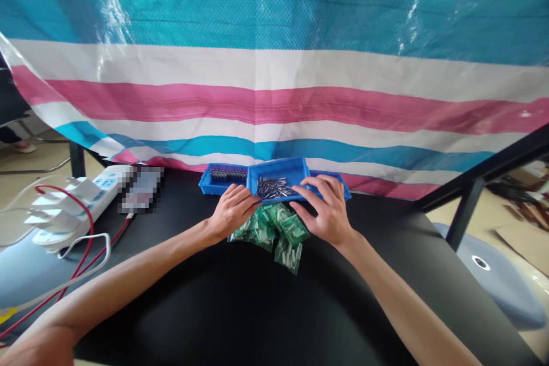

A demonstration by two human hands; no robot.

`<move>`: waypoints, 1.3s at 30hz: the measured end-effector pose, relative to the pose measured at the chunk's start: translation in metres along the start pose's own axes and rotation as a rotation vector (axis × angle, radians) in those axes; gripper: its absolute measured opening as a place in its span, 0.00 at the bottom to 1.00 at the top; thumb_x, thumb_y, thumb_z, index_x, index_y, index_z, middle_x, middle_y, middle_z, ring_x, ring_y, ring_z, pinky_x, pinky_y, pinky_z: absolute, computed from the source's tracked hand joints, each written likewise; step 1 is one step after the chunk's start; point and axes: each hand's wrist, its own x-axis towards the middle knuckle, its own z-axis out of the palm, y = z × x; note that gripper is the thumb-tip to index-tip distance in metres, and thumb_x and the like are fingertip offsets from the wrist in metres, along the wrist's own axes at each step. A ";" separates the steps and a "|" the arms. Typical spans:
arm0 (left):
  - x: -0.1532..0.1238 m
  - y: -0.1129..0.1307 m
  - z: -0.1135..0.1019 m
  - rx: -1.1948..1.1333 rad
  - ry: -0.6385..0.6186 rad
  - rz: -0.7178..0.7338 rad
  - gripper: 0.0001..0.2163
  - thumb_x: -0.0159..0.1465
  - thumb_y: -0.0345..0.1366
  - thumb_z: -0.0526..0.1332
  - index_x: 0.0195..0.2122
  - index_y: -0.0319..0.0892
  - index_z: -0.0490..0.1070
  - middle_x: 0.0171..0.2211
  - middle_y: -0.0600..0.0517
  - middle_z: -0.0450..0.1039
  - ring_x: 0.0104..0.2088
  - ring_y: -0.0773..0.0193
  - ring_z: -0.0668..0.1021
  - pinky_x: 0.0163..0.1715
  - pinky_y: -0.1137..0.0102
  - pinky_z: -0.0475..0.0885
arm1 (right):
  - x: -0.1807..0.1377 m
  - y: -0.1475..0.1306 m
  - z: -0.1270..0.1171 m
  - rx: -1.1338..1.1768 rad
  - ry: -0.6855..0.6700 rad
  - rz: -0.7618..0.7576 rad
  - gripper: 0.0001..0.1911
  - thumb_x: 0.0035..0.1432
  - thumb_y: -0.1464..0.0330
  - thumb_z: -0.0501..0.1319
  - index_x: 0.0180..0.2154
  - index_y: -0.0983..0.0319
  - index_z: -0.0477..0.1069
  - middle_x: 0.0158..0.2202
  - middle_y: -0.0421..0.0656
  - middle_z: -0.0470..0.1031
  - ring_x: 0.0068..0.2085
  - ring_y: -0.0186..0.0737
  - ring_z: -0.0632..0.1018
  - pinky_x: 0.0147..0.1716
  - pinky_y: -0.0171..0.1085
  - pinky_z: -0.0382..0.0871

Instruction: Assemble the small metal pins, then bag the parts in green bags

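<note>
Several green packets point(268, 227): heaped on the table point(257, 309) toward its far edge, just nearer than the middle blue tray point(287, 168).
Left hand point(234, 210): fingers bent closed on that tray's near left corner.
Right hand point(328, 206): fingers spread over its right side; I cannot tell whether they grip.
Metal pins point(274, 187): gathered low in the tilted tray; the step seems to be steadying it, and the next move calls for care against spilling.
Table's far edge: left blue tray point(210, 183), right blue tray point(348, 194).
</note>
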 end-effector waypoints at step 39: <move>-0.023 0.044 0.044 -0.598 -0.283 -0.679 0.35 0.51 0.38 0.70 0.58 0.43 0.57 0.48 0.43 0.72 0.47 0.48 0.75 0.44 0.55 0.72 | -0.044 -0.020 0.003 -0.047 0.099 -0.063 0.34 0.52 0.56 0.61 0.59 0.59 0.60 0.40 0.49 0.73 0.37 0.47 0.76 0.38 0.47 0.69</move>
